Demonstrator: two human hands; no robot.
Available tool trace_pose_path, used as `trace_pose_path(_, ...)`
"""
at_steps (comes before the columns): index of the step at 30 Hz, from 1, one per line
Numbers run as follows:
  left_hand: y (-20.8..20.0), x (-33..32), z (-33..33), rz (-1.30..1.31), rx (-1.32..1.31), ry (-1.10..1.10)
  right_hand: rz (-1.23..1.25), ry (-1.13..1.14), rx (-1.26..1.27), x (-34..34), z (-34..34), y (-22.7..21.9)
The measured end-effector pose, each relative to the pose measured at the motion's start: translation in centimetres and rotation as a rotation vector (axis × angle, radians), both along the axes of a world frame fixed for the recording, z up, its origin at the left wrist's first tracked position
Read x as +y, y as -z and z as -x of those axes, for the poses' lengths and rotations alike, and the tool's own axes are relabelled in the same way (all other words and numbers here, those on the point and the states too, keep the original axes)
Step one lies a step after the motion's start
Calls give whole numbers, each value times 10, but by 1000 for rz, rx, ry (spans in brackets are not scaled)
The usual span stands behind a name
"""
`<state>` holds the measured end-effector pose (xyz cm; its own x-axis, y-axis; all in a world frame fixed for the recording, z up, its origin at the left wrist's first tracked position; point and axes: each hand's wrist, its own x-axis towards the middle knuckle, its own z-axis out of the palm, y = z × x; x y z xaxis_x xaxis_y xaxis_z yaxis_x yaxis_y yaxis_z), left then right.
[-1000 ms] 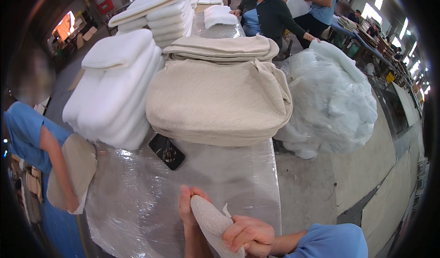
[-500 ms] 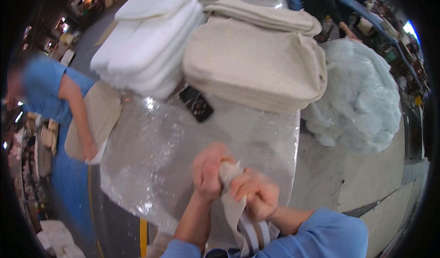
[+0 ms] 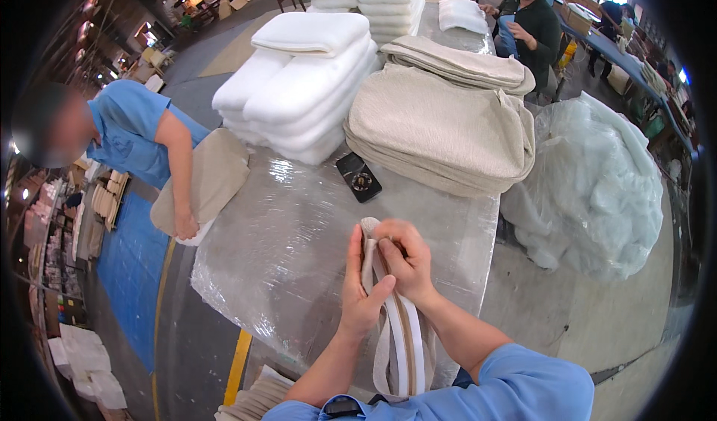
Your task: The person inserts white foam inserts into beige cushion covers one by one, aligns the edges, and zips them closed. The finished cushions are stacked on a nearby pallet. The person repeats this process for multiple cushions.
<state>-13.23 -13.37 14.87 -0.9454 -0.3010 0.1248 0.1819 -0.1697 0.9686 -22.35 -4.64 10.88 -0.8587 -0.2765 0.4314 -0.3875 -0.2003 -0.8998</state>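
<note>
Compared with half a second ago, both hands have come up a little over the table and the grip has changed: the left hand (image 3: 364,290) now lies open-palmed along the folded beige cover (image 3: 392,324), fingers stretched up its left edge and thumb pressed across its front, while the right hand (image 3: 403,260) is curled over its top end, pinching the cloth between fingertips and thumb. A moment earlier the two hands were bunched together around it. The cover hangs down from the hands toward the person's chest, showing a white band and a tan strip along its length.

The table (image 3: 299,249) is wrapped in crinkled clear plastic film. A black phone (image 3: 358,177) lies on it, just ahead of the hands. Behind the phone sits a stack of white cushions (image 3: 302,85), and beside that a pile of beige covers (image 3: 444,122). To the right of the table, on the floor, stands a big clear bag of white stuffing (image 3: 597,189).

At the left, a person in a blue shirt (image 3: 131,133) leans over the table's corner, pressing a beige cushion (image 3: 205,178). At the far end another person in a dark top (image 3: 538,25) sits at the table. The floor (image 3: 612,309) is grey concrete.
</note>
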Motion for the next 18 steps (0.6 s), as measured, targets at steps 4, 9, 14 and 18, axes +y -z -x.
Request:
trace_pose_path(4,13,-18,5,-16,-113,-80,35,-25,-179,-8,3,1)
trace_pose_path(9,31,-24,17,59,-182,-277,-25,-240,-235,-5,27,13)
trace_pose_path(14,29,-28,22,134,-186,-398,-248,-376,-283,-4,51,-1)
trace_pose_path(18,26,-27,18,210,-198,-422,-240,-308,-180,-8,45,4)
